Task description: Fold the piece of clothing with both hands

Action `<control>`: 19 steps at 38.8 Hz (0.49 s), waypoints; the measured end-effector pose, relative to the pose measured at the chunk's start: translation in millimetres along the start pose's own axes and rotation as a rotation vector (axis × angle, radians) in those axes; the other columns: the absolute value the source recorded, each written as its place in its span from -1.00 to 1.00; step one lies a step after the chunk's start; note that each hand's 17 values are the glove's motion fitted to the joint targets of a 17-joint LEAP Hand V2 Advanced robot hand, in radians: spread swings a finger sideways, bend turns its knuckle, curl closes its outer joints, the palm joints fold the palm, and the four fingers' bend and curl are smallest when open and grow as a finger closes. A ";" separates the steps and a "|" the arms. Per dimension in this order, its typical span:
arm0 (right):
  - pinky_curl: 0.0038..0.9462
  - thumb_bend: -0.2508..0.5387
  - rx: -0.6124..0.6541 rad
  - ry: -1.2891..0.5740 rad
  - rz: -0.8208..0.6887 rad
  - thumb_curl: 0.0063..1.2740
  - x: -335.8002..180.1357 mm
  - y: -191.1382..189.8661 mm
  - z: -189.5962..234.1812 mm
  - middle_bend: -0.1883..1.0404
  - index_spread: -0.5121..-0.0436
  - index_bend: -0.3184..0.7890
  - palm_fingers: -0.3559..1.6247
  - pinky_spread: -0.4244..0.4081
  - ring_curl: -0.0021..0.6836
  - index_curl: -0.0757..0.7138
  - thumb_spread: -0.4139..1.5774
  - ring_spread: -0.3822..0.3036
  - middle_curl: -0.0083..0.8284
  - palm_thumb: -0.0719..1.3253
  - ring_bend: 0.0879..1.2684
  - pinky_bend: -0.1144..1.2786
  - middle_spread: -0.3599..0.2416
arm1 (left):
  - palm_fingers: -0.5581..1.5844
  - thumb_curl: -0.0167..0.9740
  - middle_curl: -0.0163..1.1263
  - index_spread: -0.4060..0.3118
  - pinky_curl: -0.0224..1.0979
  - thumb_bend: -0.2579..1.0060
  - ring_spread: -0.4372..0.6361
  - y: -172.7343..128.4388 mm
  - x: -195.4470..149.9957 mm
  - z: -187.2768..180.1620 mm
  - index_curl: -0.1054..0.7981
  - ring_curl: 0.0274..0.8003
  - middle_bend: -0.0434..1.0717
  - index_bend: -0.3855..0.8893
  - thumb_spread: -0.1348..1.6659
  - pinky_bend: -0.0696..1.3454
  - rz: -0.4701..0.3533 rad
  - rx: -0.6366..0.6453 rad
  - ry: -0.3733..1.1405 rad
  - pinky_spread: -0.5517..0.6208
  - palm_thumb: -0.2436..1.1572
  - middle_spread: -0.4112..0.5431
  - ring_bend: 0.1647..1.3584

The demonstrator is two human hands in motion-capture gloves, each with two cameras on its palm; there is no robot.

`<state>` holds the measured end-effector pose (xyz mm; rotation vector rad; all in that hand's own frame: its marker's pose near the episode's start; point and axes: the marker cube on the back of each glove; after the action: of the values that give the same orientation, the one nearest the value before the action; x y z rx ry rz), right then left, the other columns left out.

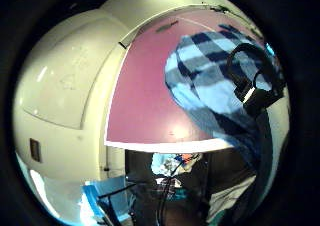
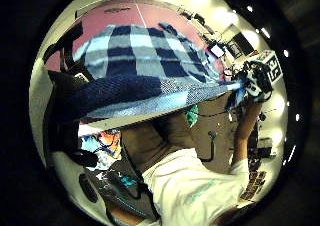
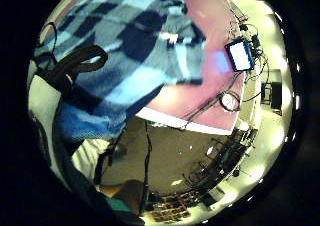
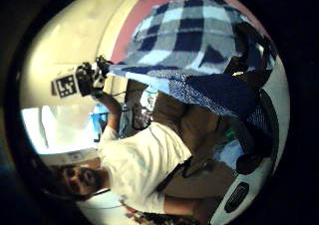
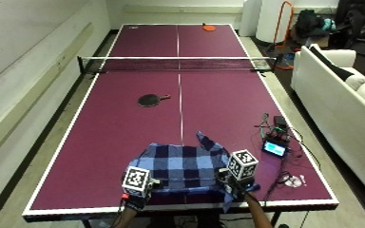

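A blue, white and navy checked garment [image 5: 182,164] lies at the near end of the purple table [image 5: 125,128], with a sleeve or corner pointing up the table. Its near edge is raised off the table's front edge and stretched between both hands. My left hand [image 5: 134,200] grips the near left corner, and the right thumb side palm view shows this pinch [image 4: 92,79]. My right hand [image 5: 236,190] grips the near right corner, seen from the left palm [image 2: 252,81]. The cloth [image 1: 215,76] [image 3: 125,41] fills much of each palm view.
A black paddle [image 5: 149,99] lies mid-table on the left half, short of the net [image 5: 177,63]. A red paddle [image 5: 208,27] sits at the far end. A small lit screen [image 5: 275,148] with cables sits by the table's right edge. A white sofa [image 5: 340,90] stands to the right.
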<state>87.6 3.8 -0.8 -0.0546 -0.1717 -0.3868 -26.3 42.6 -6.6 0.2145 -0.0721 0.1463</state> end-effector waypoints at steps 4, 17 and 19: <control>-0.22 0.07 -0.018 0.045 0.041 -0.54 -0.9 -29.9 -42.6 -0.02 -0.17 -0.21 0.75 -0.66 0.31 0.06 0.63 -0.65 0.09 0.43 0.08 -0.25 -0.63 | 0.74 -0.27 -0.18 -0.80 -0.31 -0.21 -0.88 -28.7 -5.9 -22.1 0.16 -0.12 -0.16 -0.07 0.41 -0.51 -0.014 -0.052 -0.040 -0.61 0.51 -0.90 -0.30; -0.12 -0.10 -0.305 0.078 0.384 -0.60 26.5 -185.4 -48.6 0.13 -0.15 -0.09 0.75 -0.79 0.46 0.16 0.63 -0.57 0.21 0.40 0.23 -0.13 -0.59 | 0.75 -0.28 -0.12 -0.86 -0.27 -0.29 -0.92 -166.7 -21.1 20.9 0.26 -0.07 -0.06 -0.05 0.43 -0.51 -0.149 -0.410 -0.072 -0.66 0.58 -0.95 -0.32; -0.11 -0.11 -0.322 0.080 0.419 -0.60 30.2 -193.0 -41.8 0.14 -0.15 -0.09 0.75 -0.79 0.46 0.17 0.63 -0.57 0.22 0.41 0.23 -0.12 -0.59 | 0.74 -0.29 -0.11 -0.86 -0.26 -0.30 -0.91 -158.0 -16.4 12.8 0.27 -0.06 -0.05 -0.05 0.43 -0.53 -0.156 -0.445 -0.088 -0.65 0.59 -0.96 -0.32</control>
<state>48.4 -189.5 -32.6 -0.3858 -0.0149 0.0052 -19.2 -115.1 -28.2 -0.2180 -0.1722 -0.0364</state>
